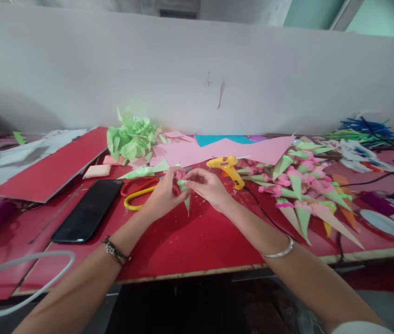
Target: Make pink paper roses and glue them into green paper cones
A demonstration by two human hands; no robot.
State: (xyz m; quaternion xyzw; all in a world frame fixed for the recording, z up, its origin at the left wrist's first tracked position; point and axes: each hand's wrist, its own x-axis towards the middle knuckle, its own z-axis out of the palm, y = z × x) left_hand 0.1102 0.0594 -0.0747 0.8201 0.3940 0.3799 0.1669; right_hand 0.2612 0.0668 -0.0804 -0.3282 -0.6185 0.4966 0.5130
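Between my two hands is a small paper flower cone (182,183), pink at the top with a pale green pointed end hanging down. My left hand (165,195) has its fingers closed round the flower's left side. From the other side my right hand (211,187) pinches at its top with thumb and forefinger. Scissors with red and yellow handles (137,198) lie beside my left hand, partly hidden by it. A yellow glue gun (230,170) rests on the table just beyond my right hand, its nozzle hidden or pale against the paper behind.
A heap of similar paper flower cones (301,185) lies at the right. Crumpled green paper (132,134) and pink sheets (218,152) are at the back. A black phone (89,211) lies at left, near a red board (58,162). The glue gun's cord (266,213) runs rightward.
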